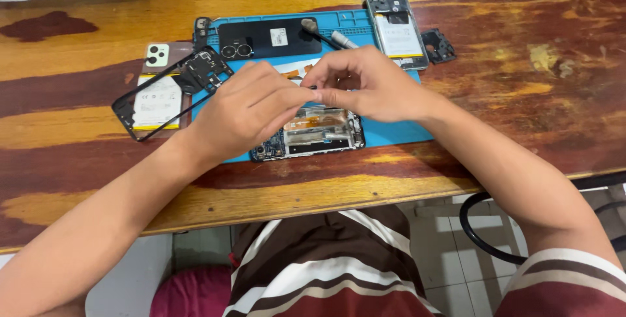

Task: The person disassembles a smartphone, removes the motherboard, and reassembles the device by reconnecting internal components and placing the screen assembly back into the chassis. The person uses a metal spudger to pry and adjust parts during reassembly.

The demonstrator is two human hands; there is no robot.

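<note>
Opened smartphone body [313, 136], flat rectangle, back off, bare metal shields and an orange flex strip showing: lies on the blue rubbery work mat [391, 131], directly under your hands. Your left hand [244, 112] and right hand [365, 86] meet fingertip to fingertip just above it, both pinched shut on something small and dark; too small to tell what.

Mat's moulded tray strip along the far edge: contents too small to make out. On the mat's far part, a glossy black back cover [270, 38] with twin camera rings, and a slim tool with a pale handle [336, 38] beside it.

Off the mat's left edge, on worn, blotchy wooden tabletop [521, 95]: thin black plastic frame [140, 112] lying over a second opened phone with a white battery [158, 99]. Right of the mat's far corner: third opened phone, white battery exposed [396, 30], small black plastic cover piece [438, 46] just beside it.
</note>
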